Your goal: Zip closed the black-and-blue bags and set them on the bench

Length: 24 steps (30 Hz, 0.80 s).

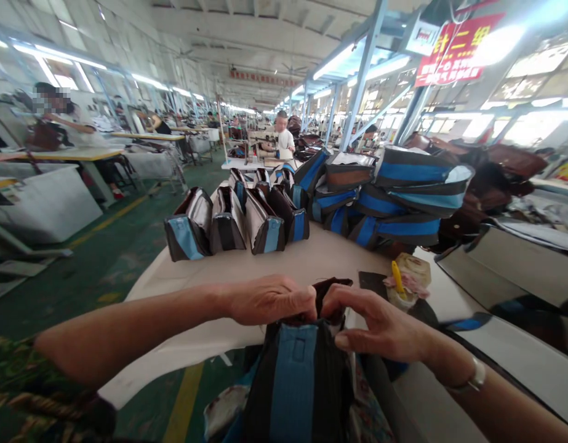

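Note:
A black bag with a blue stripe (295, 381) stands upright at the near edge of the beige table (247, 271), right in front of me. My left hand (269, 300) pinches the bag's dark top edge from the left. My right hand (373, 323) grips the same top edge from the right, a watch on its wrist. The two hands almost touch above the bag's opening.
A row of black, grey and blue bags (237, 224) stands on the table's far part. A heap of similar bags (394, 197) lies at the back right beside brown bags (496, 178). A small container with a yellow tool (406, 280) sits nearby. People work at distant tables.

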Available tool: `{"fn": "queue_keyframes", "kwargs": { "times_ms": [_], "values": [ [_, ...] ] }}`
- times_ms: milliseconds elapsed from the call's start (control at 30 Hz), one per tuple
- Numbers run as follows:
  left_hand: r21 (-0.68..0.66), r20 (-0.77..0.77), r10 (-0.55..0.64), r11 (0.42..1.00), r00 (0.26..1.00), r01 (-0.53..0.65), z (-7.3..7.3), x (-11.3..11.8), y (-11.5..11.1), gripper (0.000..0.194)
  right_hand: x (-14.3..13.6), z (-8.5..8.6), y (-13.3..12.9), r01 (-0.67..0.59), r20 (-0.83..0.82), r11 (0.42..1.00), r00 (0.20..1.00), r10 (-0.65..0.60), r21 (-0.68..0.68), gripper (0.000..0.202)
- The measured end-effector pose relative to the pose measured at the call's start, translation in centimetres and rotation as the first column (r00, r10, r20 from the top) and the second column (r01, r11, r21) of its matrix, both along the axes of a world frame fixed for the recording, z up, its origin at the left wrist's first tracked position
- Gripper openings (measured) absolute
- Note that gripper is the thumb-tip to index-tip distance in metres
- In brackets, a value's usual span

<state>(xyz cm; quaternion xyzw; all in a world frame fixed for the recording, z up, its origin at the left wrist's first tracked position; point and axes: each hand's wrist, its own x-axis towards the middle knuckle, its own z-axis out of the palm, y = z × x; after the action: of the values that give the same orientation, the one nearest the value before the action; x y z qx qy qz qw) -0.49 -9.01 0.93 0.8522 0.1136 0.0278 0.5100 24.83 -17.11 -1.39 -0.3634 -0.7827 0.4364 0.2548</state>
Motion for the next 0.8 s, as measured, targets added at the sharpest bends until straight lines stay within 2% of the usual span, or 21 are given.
{"fn": "queue_keyframes", "kwargs": {
  "times_ms": [67, 133, 267, 533, 633, 800],
  "values": [
    [-0.045, -0.076, -0.035, 0.998, 0.996, 0.032, 0.6, 0.2, -0.2, 0.055, -0.6, -0.2, 0.1, -0.034, -0.047, 0.999, 0.998, 0.036, 0.04, 0.025],
    [-0.093, -0.127, 0.011, 0.995, 0.992, -0.023, 0.9, 0.5, -0.6, 0.046, -1.3, -0.2, 0.0, -0.038, -0.102, 0.998, 0.994, 0.044, 0.053, 0.021],
    [-0.038, -0.098, 0.159, 0.986, 0.982, -0.163, 1.0, 1.0, -1.6, 0.042, -1.9, 0.2, 0.2, -0.045, -0.18, 0.999, 0.983, 0.048, 0.023, 0.025],
    [-0.094, -0.074, 0.199, 0.974, 0.977, -0.205, 0.1, 1.1, -1.8, 0.034, -1.2, 0.0, 0.8, -0.112, -0.18, 0.993, 0.978, 0.106, -0.025, 0.024],
    [-0.107, -0.045, 0.185, 0.976, 0.982, -0.189, -0.1, 1.2, -1.8, 0.028, -1.2, -0.3, 0.5, -0.087, -0.188, 0.993, 0.98, 0.072, -0.075, 0.029],
    [-0.093, -0.064, 0.19, 0.976, 0.98, -0.196, -0.4, 1.3, -1.9, 0.021, -1.8, -0.4, 0.1, 0.025, -0.142, 0.998, 0.989, -0.033, -0.058, 0.027]
  ]
}}
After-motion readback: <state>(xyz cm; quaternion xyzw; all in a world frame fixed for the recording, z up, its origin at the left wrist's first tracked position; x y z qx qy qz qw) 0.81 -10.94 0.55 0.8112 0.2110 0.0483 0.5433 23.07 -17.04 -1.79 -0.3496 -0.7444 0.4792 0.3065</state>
